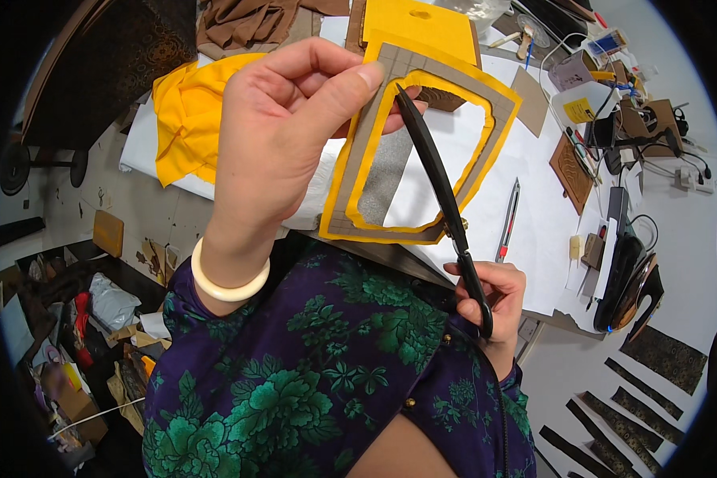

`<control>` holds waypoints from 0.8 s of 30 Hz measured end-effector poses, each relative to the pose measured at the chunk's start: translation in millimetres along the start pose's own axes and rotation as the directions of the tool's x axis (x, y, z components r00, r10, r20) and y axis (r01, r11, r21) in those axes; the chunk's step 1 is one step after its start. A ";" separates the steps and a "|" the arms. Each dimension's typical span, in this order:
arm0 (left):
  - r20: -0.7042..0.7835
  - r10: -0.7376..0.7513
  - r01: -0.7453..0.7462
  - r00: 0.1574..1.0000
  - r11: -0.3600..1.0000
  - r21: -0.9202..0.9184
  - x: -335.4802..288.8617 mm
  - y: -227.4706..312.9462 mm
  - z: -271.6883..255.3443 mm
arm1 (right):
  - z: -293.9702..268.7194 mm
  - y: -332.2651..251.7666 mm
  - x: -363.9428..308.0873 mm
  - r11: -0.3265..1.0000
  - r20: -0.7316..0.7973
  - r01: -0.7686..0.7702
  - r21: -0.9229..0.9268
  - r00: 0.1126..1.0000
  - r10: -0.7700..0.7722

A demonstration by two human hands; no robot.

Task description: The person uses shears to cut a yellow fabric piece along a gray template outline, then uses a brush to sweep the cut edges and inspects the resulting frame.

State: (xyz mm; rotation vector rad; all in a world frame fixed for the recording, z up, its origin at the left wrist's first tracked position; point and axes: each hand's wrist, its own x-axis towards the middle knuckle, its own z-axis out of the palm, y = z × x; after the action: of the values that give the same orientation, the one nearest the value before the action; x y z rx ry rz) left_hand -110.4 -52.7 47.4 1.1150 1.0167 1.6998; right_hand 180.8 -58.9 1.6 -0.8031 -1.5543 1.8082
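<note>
My left hand pinches the upper left edge of a grey cardboard frame that has yellow fabric showing along its outer and inner borders. The frame is held up, tilted, above the white work surface. Black scissors lie across its opening, their tips at the yellow inner edge near the upper left corner. My right hand grips the scissor handles below the frame. A few fingertips show behind the frame beside the blade tips. The blades look closed or nearly so.
Crumpled yellow fabric lies left of my left hand, with brown cloth behind it. A yellow panel sits at the back. A utility knife rests on the white surface. Tools and cables crowd the right side; dark patterned strips lie lower right.
</note>
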 end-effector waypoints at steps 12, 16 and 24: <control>0.031 -0.054 0.054 0.998 0.999 -0.007 3.5 10.1 0.3 | -4.3 -0.9 2.4 0.999 0.019 -0.006 0.050 1.000 0.005; 0.067 -0.064 0.061 0.996 0.997 0.042 6.3 12.7 -2.8 | -9.7 -3.7 3.5 0.999 0.024 0.005 -0.043 1.000 -0.003; 0.081 -0.063 0.059 0.995 0.997 0.047 7.0 14.6 -6.4 | -14.1 -6.2 4.3 0.990 0.057 0.018 -0.140 0.998 -0.010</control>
State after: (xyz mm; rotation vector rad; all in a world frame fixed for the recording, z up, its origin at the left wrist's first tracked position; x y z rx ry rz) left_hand -121.2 -51.9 61.0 1.1615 1.0308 1.5768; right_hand 189.4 -46.1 5.7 -0.8104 -1.7344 1.7397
